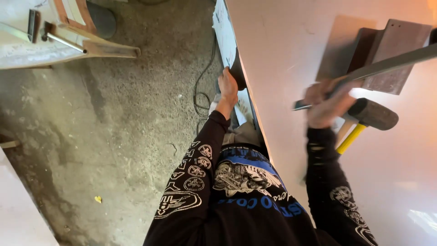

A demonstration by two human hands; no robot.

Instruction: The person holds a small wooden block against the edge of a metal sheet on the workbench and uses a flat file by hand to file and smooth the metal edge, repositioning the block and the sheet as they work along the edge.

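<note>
My left hand [227, 86] grips the near edge of a large white slab [282, 59] that lies on a bench, fingers wrapped around a dark piece at the rim. My right hand [325, 102], blurred by motion, is closed around a long dark metal bar [391, 64] that reaches up to the right across the slab. Just right of that hand lies a rubber mallet [373, 114] with a black head and a yellow handle. Both arms wear black sleeves with white prints.
Two brown flat blocks [391, 50] rest on the slab behind the bar. A black cable [200, 86] runs over the rough concrete floor [114, 136] beside the bench. A white frame with metal fittings [54, 41] stands at the upper left.
</note>
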